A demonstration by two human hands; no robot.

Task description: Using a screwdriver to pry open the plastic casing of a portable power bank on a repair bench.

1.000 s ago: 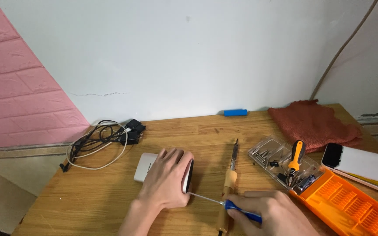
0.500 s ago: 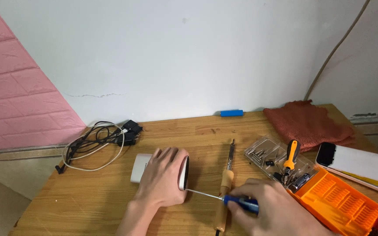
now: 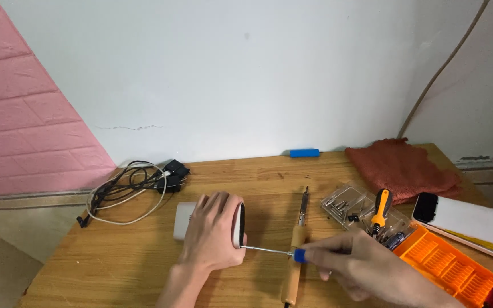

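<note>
Left hand (image 3: 212, 236) clasps the white device (image 3: 185, 220), fingers wrapped over it, near-left on the bench (image 3: 115, 268). Right hand (image 3: 366, 268) pinches the blue-handled screwdriver (image 3: 269, 251), its tip at the device's dark end face. Casing looks closed; opening seems barely begun. A soldering iron (image 3: 298, 245) lies beneath the shaft.

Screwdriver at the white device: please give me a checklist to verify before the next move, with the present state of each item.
1. Left hand holds the white device on the table: ok.
2. Right hand has a grip on the blue-handled screwdriver: ok.
3. Screwdriver tip seated in a screw: cannot tell, too small.
4. Shaft path free: not ok, it crosses above the wooden-handled soldering iron.
5. Spare bits within reach in the clear bit case: ok.
</note>
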